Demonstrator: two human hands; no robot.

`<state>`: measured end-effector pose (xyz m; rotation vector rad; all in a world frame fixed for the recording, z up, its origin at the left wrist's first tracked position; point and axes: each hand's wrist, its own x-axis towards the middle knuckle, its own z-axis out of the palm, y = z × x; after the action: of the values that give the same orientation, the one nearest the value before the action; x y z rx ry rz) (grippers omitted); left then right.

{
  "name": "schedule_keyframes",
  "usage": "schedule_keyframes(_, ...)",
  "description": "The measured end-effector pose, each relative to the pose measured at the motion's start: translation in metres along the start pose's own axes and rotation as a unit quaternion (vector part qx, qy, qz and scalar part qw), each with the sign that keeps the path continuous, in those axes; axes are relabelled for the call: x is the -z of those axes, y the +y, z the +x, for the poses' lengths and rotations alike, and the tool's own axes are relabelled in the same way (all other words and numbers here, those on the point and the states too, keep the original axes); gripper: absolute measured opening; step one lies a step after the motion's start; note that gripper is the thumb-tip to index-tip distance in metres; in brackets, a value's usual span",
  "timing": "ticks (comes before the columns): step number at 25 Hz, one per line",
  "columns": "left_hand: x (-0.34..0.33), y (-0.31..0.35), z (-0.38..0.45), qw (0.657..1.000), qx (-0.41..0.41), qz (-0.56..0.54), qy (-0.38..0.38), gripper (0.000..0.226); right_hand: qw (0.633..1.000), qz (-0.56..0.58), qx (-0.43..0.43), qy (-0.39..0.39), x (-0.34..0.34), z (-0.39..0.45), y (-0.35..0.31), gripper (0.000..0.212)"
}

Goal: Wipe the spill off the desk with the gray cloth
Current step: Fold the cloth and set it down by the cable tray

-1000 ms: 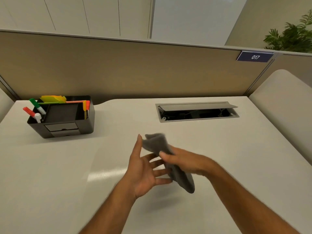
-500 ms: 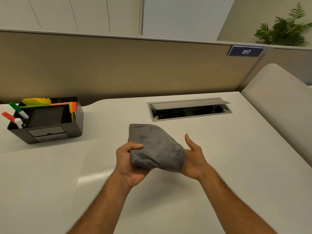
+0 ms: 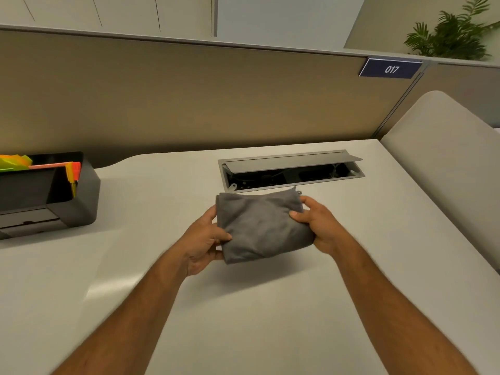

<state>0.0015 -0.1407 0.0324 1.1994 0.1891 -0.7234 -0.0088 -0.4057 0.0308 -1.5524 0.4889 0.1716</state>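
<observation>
Cloth (image 3: 259,226), gray and folded, sits in the air above the middle of the desk (image 3: 270,320); we hold it from both sides. We can make out no spill on the pale top. The organizer (image 3: 67,196) at left is cut off by the frame edge, its pens half hidden. A blue plate (image 3: 391,68) on the partition reads 017. Our left hand (image 3: 201,240) pinches the near-left corner, thumb on top; our right hand (image 3: 319,226) clamps the right edge, forearms reaching forward.
</observation>
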Motion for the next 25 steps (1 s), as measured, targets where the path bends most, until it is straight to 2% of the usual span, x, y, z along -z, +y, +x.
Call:
schedule_keyframes(5, -0.032, 0.007, 0.064, 0.995, -0.01, 0.099, 0.015, 0.088, 0.968, -0.24, 0.041, 0.055, 0.039, 0.06, -0.015, 0.023)
schedule_keyframes(9, -0.055, 0.003, 0.099, 0.989, -0.016, 0.142, 0.049, 0.088, 0.932, -0.338, 0.083, 0.1, 0.043, 0.09, -0.009, 0.026)
schedule_keyframes(15, -0.052, -0.01, 0.124, 0.973, -0.047, 0.205, 0.098, 0.081, 0.881, -0.437, 0.094, 0.153, 0.042, 0.114, 0.015, 0.03)
schedule_keyframes(21, -0.019, -0.005, 0.105, 0.912, -0.12, 0.341, 0.192, 0.073, 0.827, -0.499, 0.115, 0.234, 0.04, 0.097, 0.017, 0.053)
schedule_keyframes(25, 0.023, -0.002, 0.068, 0.885, -0.176, 0.363, 0.23, 0.057, 0.853, -0.41, 0.179, 0.268, 0.011, 0.07, 0.015, 0.051)
